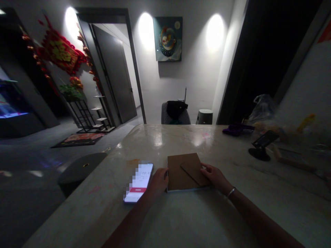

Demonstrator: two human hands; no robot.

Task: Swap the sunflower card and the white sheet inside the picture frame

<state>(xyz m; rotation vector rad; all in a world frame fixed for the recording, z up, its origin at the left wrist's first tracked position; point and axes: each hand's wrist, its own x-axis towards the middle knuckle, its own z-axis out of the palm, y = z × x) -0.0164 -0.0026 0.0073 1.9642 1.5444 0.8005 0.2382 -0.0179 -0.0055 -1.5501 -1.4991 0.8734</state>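
Note:
A brown-covered notebook (178, 172) with pale page edges lies closed on the table before me. Diagonally across its cover rests a slim dark stick, like a pen or pencil (190, 174). My left hand (159, 181) holds the notebook's left edge with curled fingers. On the opposite side, my right hand (216, 175), with a bracelet at the wrist, grips the right edge, thumb near the cover. Just left of my left hand lies a phone (142, 179) with its screen lit, part of it pixelated.
The pale stone table (170, 220) reaches to a chair (176, 113) holding a dark bag. At right stand a black phone stand (262, 146), a purple cloth (236, 129), a clear plastic bag (263, 108) and a shallow tray (292, 158). A dark stool (80, 168) sits beside the left edge.

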